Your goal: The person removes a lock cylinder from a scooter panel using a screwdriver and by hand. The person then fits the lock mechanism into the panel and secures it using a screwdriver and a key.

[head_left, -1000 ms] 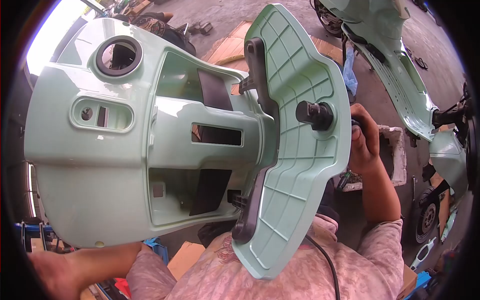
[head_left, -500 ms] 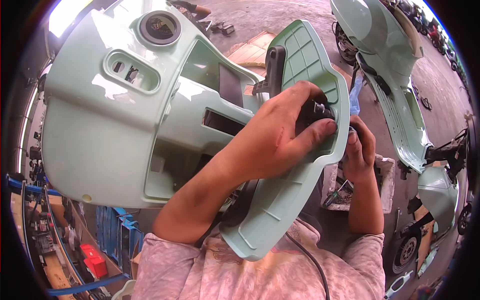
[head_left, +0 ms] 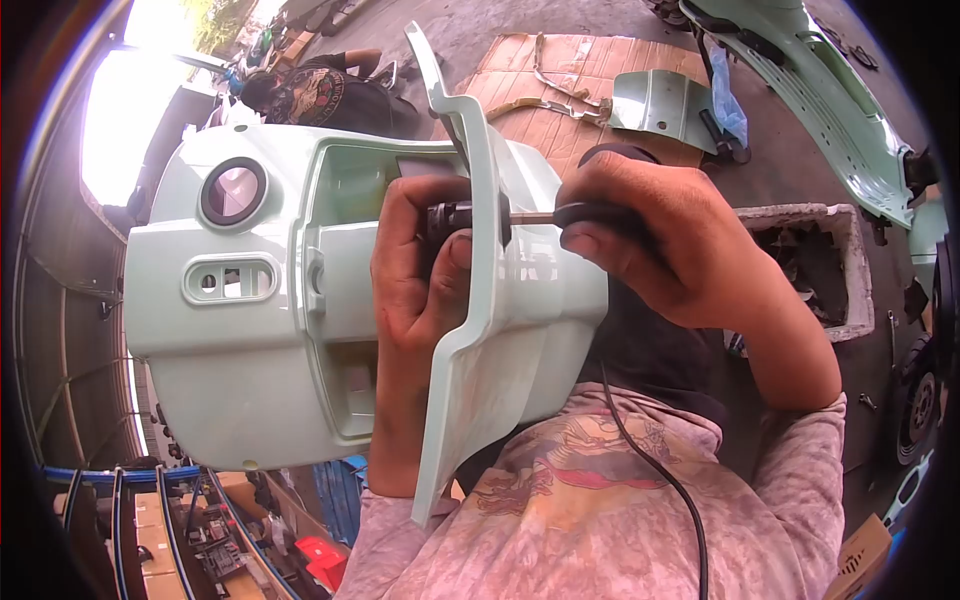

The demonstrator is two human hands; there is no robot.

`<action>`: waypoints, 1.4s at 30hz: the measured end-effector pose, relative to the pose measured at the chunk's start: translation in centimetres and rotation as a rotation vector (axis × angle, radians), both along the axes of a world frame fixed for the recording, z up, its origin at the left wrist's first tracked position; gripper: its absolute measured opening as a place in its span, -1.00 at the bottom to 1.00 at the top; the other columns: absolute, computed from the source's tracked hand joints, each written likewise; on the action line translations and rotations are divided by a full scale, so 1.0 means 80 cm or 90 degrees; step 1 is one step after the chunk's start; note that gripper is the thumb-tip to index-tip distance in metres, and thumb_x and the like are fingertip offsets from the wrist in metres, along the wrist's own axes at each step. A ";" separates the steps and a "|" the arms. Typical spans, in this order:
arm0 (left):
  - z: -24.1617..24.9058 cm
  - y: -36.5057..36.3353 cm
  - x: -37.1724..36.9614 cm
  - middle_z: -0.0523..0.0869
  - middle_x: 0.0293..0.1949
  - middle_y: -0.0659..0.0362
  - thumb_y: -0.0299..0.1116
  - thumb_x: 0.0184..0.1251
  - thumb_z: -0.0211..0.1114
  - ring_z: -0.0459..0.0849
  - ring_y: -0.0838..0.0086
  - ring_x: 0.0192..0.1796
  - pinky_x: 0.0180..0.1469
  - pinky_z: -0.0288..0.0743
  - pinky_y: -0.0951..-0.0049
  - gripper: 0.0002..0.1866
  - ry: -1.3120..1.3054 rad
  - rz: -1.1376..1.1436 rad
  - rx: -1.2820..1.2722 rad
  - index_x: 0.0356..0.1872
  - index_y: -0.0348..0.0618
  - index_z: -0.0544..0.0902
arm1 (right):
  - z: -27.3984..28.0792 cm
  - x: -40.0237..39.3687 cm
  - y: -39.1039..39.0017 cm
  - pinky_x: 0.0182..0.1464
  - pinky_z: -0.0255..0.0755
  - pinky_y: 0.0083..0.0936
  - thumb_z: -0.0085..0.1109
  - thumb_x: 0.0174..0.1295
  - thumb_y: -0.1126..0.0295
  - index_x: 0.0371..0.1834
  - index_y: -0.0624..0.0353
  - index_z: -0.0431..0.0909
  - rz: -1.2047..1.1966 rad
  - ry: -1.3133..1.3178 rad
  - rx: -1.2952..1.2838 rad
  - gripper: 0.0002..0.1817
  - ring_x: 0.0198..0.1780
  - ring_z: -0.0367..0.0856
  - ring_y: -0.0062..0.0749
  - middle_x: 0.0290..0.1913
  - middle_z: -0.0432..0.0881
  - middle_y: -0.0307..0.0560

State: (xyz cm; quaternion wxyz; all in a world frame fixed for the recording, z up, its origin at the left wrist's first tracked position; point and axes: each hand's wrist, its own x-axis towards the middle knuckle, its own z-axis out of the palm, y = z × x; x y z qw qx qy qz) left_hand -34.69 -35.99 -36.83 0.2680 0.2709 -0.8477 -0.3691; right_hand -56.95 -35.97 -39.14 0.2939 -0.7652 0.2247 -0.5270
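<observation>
At the near left, a red box [head_left: 322,560] sits low among shelving and cartons. Next comes the green panel [head_left: 230,370], with a black ring [head_left: 234,194] set in its far left part; beyond it, at the far left, is another person in a black shirt [head_left: 320,95].

Right of these, the left hand [head_left: 415,260] has its grip closed round a black knob [head_left: 447,218] on the left face of the green flap [head_left: 455,380]. The flap stands edge-up between the 2 hands, in front of the panel; whether they are joined is hidden. On its right face is a black collar [head_left: 504,218], and a thin metal shaft runs from there to a driver [head_left: 590,213]. The right hand [head_left: 680,240] holds the driver's dark handle in a narrow grip.

The step in hand looks like working the driver at the collar while the knob is braced. Any turn calls for shaft and knob in line, with the left grip firm; the shaft's tip is hidden.

Far right of centre, cardboard [head_left: 490,75] bears a curved plate [head_left: 655,105]. Further right are a pale-rimmed tray [head_left: 855,270] and a green scooter body [head_left: 800,100].
</observation>
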 end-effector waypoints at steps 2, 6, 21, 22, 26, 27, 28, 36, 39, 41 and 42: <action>0.005 -0.007 0.009 0.63 -0.27 -0.07 -0.21 0.35 0.25 0.65 0.16 -0.21 -0.10 0.49 0.32 -0.63 -0.011 -0.006 0.008 -0.08 -0.34 0.48 | -0.008 0.003 -0.006 -0.26 0.47 -0.37 0.27 0.18 0.47 -0.11 0.25 0.52 -0.035 0.019 -0.049 -0.77 -0.35 0.59 -0.08 -0.35 0.56 0.00; 0.019 -0.012 0.022 0.64 -0.29 -0.07 -0.20 0.35 0.25 0.65 0.16 -0.23 -0.12 0.49 0.32 -0.63 -0.030 -0.022 0.027 -0.09 -0.35 0.48 | -0.007 0.005 -0.006 -0.32 0.48 -0.30 0.33 0.12 0.45 -0.15 0.23 0.52 -0.111 0.090 -0.154 -0.74 -0.36 0.59 -0.06 -0.35 0.56 -0.04; 0.018 -0.009 -0.002 0.65 -0.35 -0.06 -0.16 0.36 0.23 0.66 0.17 -0.29 -0.18 0.50 0.32 -0.62 -0.026 0.018 0.022 -0.14 -0.36 0.51 | 0.034 -0.010 -0.004 -0.68 -0.01 -0.72 0.06 0.42 0.10 -0.34 0.20 0.53 0.291 -0.075 0.639 -0.64 -0.73 0.12 -0.75 -0.68 0.24 -0.42; 0.018 -0.009 -0.004 0.65 -0.35 -0.06 -0.15 0.36 0.23 0.66 0.17 -0.30 -0.18 0.50 0.32 -0.62 -0.015 0.025 0.016 -0.15 -0.36 0.52 | 0.034 -0.012 -0.003 -0.68 0.01 -0.71 0.05 0.43 0.10 -0.34 0.20 0.52 0.269 -0.066 0.644 -0.64 -0.72 0.14 -0.75 -0.68 0.23 -0.41; 0.020 -0.009 -0.010 0.66 -0.37 -0.05 -0.14 0.36 0.22 0.66 0.17 -0.31 -0.20 0.50 0.32 -0.62 0.035 0.055 -0.008 -0.16 -0.36 0.53 | 0.017 -0.009 -0.001 -0.61 0.07 -0.72 0.03 0.45 0.09 -0.28 0.22 0.52 0.189 -0.023 0.473 -0.63 -0.64 0.20 -0.77 -0.61 0.32 -0.40; 0.021 -0.008 -0.012 0.66 -0.37 -0.05 -0.14 0.36 0.22 0.66 0.17 -0.32 -0.20 0.50 0.32 -0.61 0.046 0.063 -0.010 -0.16 -0.36 0.53 | 0.020 -0.010 0.003 -0.59 0.08 -0.72 0.02 0.46 0.10 -0.26 0.23 0.53 0.179 -0.028 0.486 -0.63 -0.61 0.22 -0.77 -0.59 0.33 -0.40; 0.016 -0.009 -0.010 0.66 -0.38 -0.05 -0.14 0.36 0.22 0.66 0.17 -0.32 -0.20 0.50 0.32 -0.61 0.056 0.068 -0.012 -0.17 -0.36 0.53 | 0.023 -0.011 0.006 -0.56 0.10 -0.72 0.02 0.46 0.11 -0.24 0.24 0.53 0.168 -0.033 0.500 -0.63 -0.58 0.23 -0.77 -0.57 0.34 -0.40; -0.014 -0.024 -0.014 0.67 -0.41 -0.05 -0.11 0.37 0.21 0.67 0.18 -0.36 -0.23 0.51 0.32 -0.60 0.147 0.099 -0.020 -0.19 -0.37 0.55 | 0.028 -0.011 0.006 -0.52 0.14 -0.71 0.02 0.46 0.09 -0.21 0.25 0.52 0.160 0.013 0.466 -0.63 -0.55 0.23 -0.75 -0.55 0.34 -0.39; 0.040 0.005 -0.013 0.67 -0.42 -0.04 -0.11 0.37 0.21 0.67 0.18 -0.37 -0.25 0.51 0.32 -0.59 0.196 0.104 -0.021 -0.20 -0.37 0.55 | 0.034 -0.017 0.007 -0.44 0.23 -0.65 0.02 0.46 0.15 -0.17 0.26 0.52 0.047 0.123 0.319 -0.66 -0.51 0.30 -0.67 -0.51 0.42 -0.30; 0.069 0.016 -0.019 0.68 -0.46 -0.04 -0.04 0.39 0.17 0.68 0.18 -0.38 -0.25 0.52 0.32 -0.54 0.150 0.150 0.064 -0.26 -0.38 0.59 | 0.041 -0.021 0.007 -0.38 0.29 -0.60 0.02 0.45 0.21 -0.14 0.27 0.52 0.059 0.196 0.268 -0.71 -0.48 0.34 -0.60 -0.47 0.47 -0.23; 0.080 0.019 -0.022 0.67 -0.48 -0.03 0.00 0.40 0.14 0.67 0.20 -0.39 -0.25 0.52 0.33 -0.50 0.119 0.179 0.115 -0.30 -0.38 0.61 | 0.045 -0.021 0.007 -0.36 0.31 -0.58 0.02 0.45 0.24 -0.13 0.27 0.52 0.064 0.225 0.252 -0.72 -0.47 0.36 -0.58 -0.46 0.48 -0.21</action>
